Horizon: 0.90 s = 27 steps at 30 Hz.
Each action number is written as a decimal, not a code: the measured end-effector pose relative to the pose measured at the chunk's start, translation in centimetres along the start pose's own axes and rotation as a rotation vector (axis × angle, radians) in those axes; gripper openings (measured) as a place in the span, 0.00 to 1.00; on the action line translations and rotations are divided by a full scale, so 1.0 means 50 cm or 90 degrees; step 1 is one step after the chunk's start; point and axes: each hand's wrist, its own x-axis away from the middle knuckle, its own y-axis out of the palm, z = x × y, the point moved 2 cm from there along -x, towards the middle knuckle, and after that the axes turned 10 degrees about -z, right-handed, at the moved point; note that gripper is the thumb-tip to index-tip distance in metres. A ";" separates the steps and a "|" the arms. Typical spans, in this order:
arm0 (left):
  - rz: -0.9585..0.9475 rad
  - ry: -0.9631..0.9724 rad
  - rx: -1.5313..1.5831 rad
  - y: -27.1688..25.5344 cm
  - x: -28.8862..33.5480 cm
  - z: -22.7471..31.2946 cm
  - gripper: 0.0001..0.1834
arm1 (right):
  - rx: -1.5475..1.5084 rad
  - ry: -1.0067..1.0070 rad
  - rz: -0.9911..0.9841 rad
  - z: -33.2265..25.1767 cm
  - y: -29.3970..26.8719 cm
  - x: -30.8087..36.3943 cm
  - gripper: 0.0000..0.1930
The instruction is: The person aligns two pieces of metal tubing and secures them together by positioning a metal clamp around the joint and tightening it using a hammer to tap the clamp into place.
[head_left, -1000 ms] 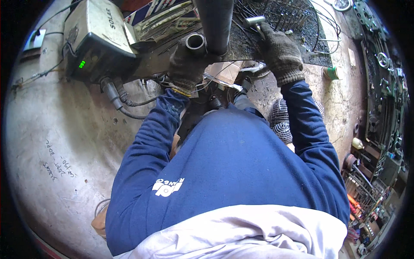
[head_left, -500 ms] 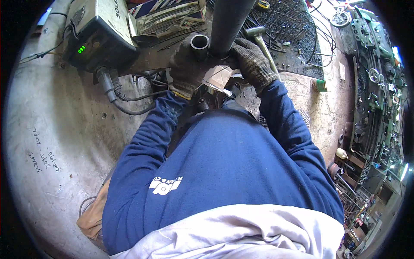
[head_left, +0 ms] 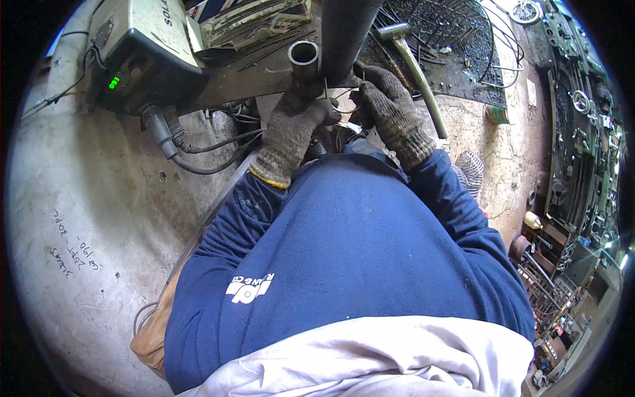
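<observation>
A wide dark pipe (head_left: 347, 40) stands on the workbench in front of me. Just left of it is a short open-ended metal tube (head_left: 303, 54), its round mouth facing up. My left hand (head_left: 288, 129), in a grey knitted glove, is below the tube, fingers curled at the bench's near edge. My right hand (head_left: 395, 112), gloved the same way, is right of the pipe's foot with its fingers bent together. A thin curved metal piece (head_left: 345, 111) spans the gap between both hands; they appear to grip its two sides. The fingertips are partly hidden.
A hammer (head_left: 413, 73) lies to the right, its handle overhanging the bench edge. At the left stands a welding machine (head_left: 132, 73) with thick cables. Behind the tube lies a box of thin rods (head_left: 248, 33). A green tin (head_left: 497, 115) is beyond the bench at right.
Both hands have come down from the tube and pipe towards me. The thin curved piece now shows between them. The hammer appears turned, its handle farther over the edge.
</observation>
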 end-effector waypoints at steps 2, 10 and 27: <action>-0.049 -0.034 -0.020 0.012 0.006 0.001 0.16 | -0.074 -0.060 0.008 -0.003 0.007 0.015 0.23; -0.132 -0.012 0.055 0.046 0.001 0.060 0.15 | -0.219 -0.105 -0.012 -0.071 -0.026 0.064 0.20; -0.147 0.411 -0.504 0.095 -0.004 0.098 0.17 | -0.452 -0.054 -0.020 -0.066 -0.060 0.095 0.18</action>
